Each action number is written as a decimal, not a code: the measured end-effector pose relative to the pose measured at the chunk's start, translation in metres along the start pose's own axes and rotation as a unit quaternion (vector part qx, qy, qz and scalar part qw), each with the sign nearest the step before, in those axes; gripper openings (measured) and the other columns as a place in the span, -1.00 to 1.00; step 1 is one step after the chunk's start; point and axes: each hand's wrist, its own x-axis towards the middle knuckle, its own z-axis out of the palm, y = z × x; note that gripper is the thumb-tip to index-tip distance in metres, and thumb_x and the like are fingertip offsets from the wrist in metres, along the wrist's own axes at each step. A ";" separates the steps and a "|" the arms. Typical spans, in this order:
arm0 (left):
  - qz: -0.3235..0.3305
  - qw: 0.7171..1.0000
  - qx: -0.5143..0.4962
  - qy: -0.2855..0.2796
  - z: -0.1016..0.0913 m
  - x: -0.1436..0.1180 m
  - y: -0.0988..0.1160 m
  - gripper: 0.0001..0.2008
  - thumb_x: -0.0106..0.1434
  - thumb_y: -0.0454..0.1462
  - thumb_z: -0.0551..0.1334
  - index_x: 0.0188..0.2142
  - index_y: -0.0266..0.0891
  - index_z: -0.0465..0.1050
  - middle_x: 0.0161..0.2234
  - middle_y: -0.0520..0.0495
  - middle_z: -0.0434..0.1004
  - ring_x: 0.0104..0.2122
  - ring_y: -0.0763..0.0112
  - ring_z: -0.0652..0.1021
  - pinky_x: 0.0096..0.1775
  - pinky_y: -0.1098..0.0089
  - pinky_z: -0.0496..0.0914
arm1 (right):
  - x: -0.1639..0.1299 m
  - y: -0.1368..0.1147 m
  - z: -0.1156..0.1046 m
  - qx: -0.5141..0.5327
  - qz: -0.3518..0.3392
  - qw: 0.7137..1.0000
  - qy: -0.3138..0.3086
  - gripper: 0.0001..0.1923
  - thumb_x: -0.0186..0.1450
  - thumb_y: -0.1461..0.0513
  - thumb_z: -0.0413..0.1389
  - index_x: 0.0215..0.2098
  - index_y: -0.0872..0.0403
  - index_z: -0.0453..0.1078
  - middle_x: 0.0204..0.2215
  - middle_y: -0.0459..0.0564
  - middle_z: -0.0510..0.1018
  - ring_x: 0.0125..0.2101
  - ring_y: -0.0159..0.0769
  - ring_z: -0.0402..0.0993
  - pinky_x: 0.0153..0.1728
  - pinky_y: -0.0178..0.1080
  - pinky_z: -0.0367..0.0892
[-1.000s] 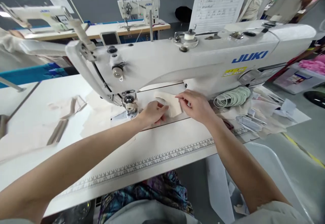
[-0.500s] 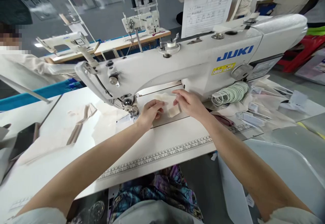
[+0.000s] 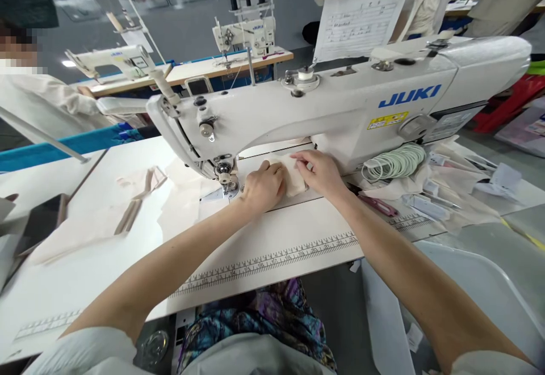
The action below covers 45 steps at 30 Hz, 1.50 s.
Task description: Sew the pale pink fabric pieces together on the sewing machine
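a small cream fabric piece (image 3: 294, 181) lies on the white bench (image 3: 259, 241) beneath the white metal sewing machine (image 3: 276, 108), right of its needle end (image 3: 230, 184); no stitching seems under way, and seams done or left cannot be made out. the left hand (image 3: 264, 186) curls over it, the right hand (image 3: 321, 172) bends at its far edge; whether either grips, i cannot tell.

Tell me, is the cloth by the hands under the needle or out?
Out: the cloth lies between the left hand and right hand, away from the needle.
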 end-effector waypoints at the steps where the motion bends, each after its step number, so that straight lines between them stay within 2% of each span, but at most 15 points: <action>1: 0.009 1.000 0.025 -0.003 0.001 0.000 -0.001 -0.76 0.29 -0.35 0.07 -0.12 -0.30 0.46 -0.02 -0.25 0.51 0.03 0.06 0.39 -0.22 0.22 0.41 | -0.001 -0.002 -0.003 -0.016 -0.011 1.000 0.016 -0.72 0.26 0.31 -0.01 -0.16 0.09 0.50 -0.20 0.08 0.59 -0.11 -0.12 0.45 0.01 -0.03 0.30; 7: 0.044 0.996 0.071 -0.007 0.003 0.001 -0.004 -0.73 0.33 -0.31 0.05 -0.07 -0.33 0.43 -0.04 -0.25 0.51 -0.02 0.08 0.41 -0.24 0.22 0.44 | -0.015 -0.027 -0.039 -0.082 -0.166 0.978 0.098 -0.70 0.34 0.26 -0.06 -0.11 0.07 0.48 -0.24 0.09 0.55 -0.17 -0.13 0.46 -0.09 -0.08 0.35; 10: 0.044 0.998 0.034 0.013 -0.002 -0.002 0.001 -0.72 0.34 -0.32 0.03 -0.04 -0.34 0.41 0.01 -0.26 0.48 0.02 0.11 0.41 -0.16 0.21 0.45 | -0.031 -0.058 -0.064 0.021 -0.130 0.990 -0.053 -0.73 0.38 0.23 -0.04 -0.05 0.04 0.44 -0.34 -0.04 0.54 -0.28 -0.28 0.49 -0.23 -0.23 0.38; 12: 0.041 0.999 -0.005 0.036 -0.010 -0.010 0.007 -0.68 0.37 -0.30 -0.03 0.00 -0.32 0.39 0.04 -0.24 0.46 0.05 0.17 0.41 -0.04 0.21 0.42 | -0.042 -0.080 -0.076 0.081 -0.119 0.973 -0.180 -0.72 0.40 0.23 -0.04 0.03 0.02 0.38 -0.35 -0.08 0.55 -0.33 -0.34 0.49 -0.30 -0.29 0.37; 14: 0.012 0.987 -0.156 0.019 -0.022 -0.024 0.012 -0.61 0.42 -0.22 -0.13 -0.01 -0.31 0.40 0.00 -0.21 0.49 0.01 0.25 0.46 0.03 0.22 0.39 | -0.051 -0.098 -0.080 0.116 -0.118 0.950 -0.266 -0.69 0.42 0.24 -0.07 0.10 0.02 0.31 -0.35 -0.10 0.55 -0.35 -0.38 0.48 -0.34 -0.33 0.35; 15: -0.013 0.962 -0.273 -0.018 -0.029 -0.032 0.014 -0.54 0.44 -0.14 -0.17 -0.05 -0.32 0.42 -0.05 -0.21 0.52 -0.03 0.27 0.50 0.04 0.22 0.38 | -0.055 -0.105 -0.080 0.123 -0.118 0.941 -0.292 -0.68 0.43 0.25 -0.07 0.12 0.02 0.29 -0.36 -0.10 0.54 -0.36 -0.40 0.47 -0.35 -0.34 0.34; 17: -0.070 0.852 -0.505 -0.117 -0.042 -0.052 0.016 -0.40 0.42 0.03 -0.21 -0.14 -0.32 0.46 -0.16 -0.19 0.57 -0.12 0.26 0.55 0.03 0.22 0.38 | -0.060 -0.114 -0.074 0.123 -0.112 0.933 -0.319 -0.68 0.43 0.26 -0.08 0.13 0.02 0.27 -0.38 -0.12 0.53 -0.39 -0.42 0.45 -0.38 -0.36 0.33; 18: -0.094 0.791 -0.583 -0.161 -0.047 -0.062 0.017 -0.36 0.38 0.11 -0.19 -0.19 -0.32 0.47 -0.20 -0.18 0.57 -0.15 0.25 0.56 0.03 0.21 0.37 | -0.061 -0.118 -0.070 0.124 -0.110 0.930 -0.328 -0.68 0.43 0.26 -0.07 0.13 0.02 0.27 -0.38 -0.12 0.52 -0.39 -0.43 0.45 -0.37 -0.37 0.32; 20: -0.122 0.720 -0.654 -0.199 -0.055 -0.081 0.015 -0.36 0.33 0.18 -0.10 -0.26 -0.30 0.47 -0.27 -0.15 0.57 -0.20 0.25 0.55 0.00 0.22 0.37 | -0.063 -0.123 -0.059 0.141 -0.109 0.920 -0.348 -0.68 0.43 0.28 -0.08 0.13 0.03 0.25 -0.38 -0.12 0.51 -0.39 -0.44 0.45 -0.35 -0.37 0.33; 27: -0.164 0.680 -0.702 -0.134 -0.072 -0.127 -0.006 -0.65 0.14 -0.01 0.34 -0.39 -0.28 0.45 -0.39 -0.03 0.51 -0.32 0.40 0.50 -0.19 0.37 0.39 | -0.064 -0.141 -0.028 0.194 -0.122 0.900 -0.371 -0.71 0.42 0.34 -0.08 0.07 0.03 0.26 -0.45 -0.16 0.45 -0.45 -0.48 0.39 -0.42 -0.40 0.28; 29: -0.190 0.690 -0.689 -0.120 -0.077 -0.138 -0.013 -0.68 0.11 -0.07 0.38 -0.41 -0.28 0.44 -0.43 -0.01 0.50 -0.38 0.46 0.50 -0.24 0.41 0.40 | -0.066 -0.144 -0.020 0.185 -0.106 0.907 -0.364 -0.74 0.40 0.34 -0.08 0.02 0.04 0.29 -0.45 -0.16 0.46 -0.46 -0.48 0.39 -0.44 -0.42 0.28; 34: -0.244 0.765 -0.593 -0.065 -0.090 -0.163 -0.033 -0.66 0.16 -0.03 0.34 -0.39 -0.27 0.40 -0.48 0.01 0.51 -0.46 0.48 0.53 -0.34 0.42 0.45 | -0.073 -0.150 0.012 0.137 -0.041 0.918 -0.370 -0.81 0.38 0.29 -0.04 -0.15 0.04 0.40 -0.39 -0.09 0.53 -0.39 -0.42 0.46 -0.47 -0.41 0.32; 38: -0.259 0.823 -0.499 -0.084 -0.106 -0.166 -0.050 -0.67 0.22 -0.03 0.26 -0.38 -0.27 0.36 -0.55 0.06 0.43 -0.63 0.57 0.41 -0.53 0.49 0.36 | -0.082 -0.154 0.039 0.176 0.019 0.904 -0.389 -0.79 0.38 0.27 -0.02 -0.13 0.06 0.44 -0.32 -0.05 0.56 -0.35 -0.39 0.52 -0.42 -0.37 0.42; 42: -0.231 0.891 -0.367 -0.134 -0.112 -0.164 -0.062 -0.74 0.28 -0.11 0.16 -0.37 -0.27 0.40 -0.61 0.08 0.38 -0.70 0.62 0.22 -0.64 0.53 0.12 | -0.093 -0.155 0.049 0.224 0.092 0.881 -0.406 -0.80 0.37 0.26 0.00 -0.16 0.11 0.45 -0.28 -0.01 0.56 -0.39 -0.40 0.55 -0.42 -0.38 0.47; 45: -0.162 0.957 -0.207 -0.118 -0.104 -0.165 -0.068 -0.79 0.26 -0.18 0.13 -0.36 -0.25 0.45 -0.56 0.04 0.46 -0.62 0.55 0.33 -0.55 0.50 0.19 | -0.105 -0.155 0.050 0.199 0.077 0.882 -0.420 -0.79 0.39 0.26 -0.01 -0.14 0.09 0.46 -0.26 -0.02 0.58 -0.42 -0.42 0.54 -0.46 -0.39 0.43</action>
